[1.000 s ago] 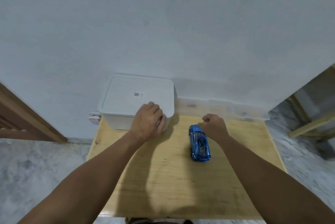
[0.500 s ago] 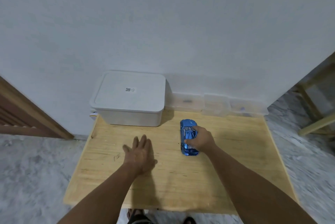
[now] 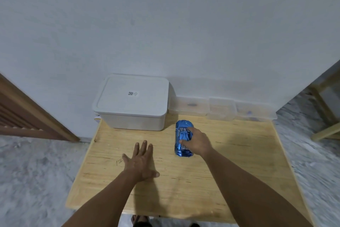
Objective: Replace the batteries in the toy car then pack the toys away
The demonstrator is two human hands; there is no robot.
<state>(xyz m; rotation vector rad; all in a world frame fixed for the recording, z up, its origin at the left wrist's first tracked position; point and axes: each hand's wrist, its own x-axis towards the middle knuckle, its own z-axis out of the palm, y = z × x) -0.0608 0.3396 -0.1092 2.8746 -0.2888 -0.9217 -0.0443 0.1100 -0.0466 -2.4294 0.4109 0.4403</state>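
The blue car sits on the wooden surface, a little right of the middle and toward the far edge, its long axis running away from the person. Its shiny body catches the light along the near end. The right hand comes over it from the right side, grip closed around the car: the thumb lies against the near part of the roof and a finger reaches across the middle of the body, while the other fingers are hidden behind the hand. Whether the wheels are still touching the surface cannot be told.

The left hand lies flat on the surface to the left of the car and well apart from it, grip open, fingers straight and slightly spread, thumb out to the right, holding nothing. A small dark mark on the wood sits just left of this hand.

Behind the left hand, at the far left corner of the surface, stands a white box with its lid on; a small label with a code is on the lid. The car is near the box's right front corner but not touching it. Along the far edge, right of the box and against the wall, stand three clear tubs in a row; what they hold is too faint to tell.

A wooden door frame shows at the left, and pale wooden furniture legs at the right.
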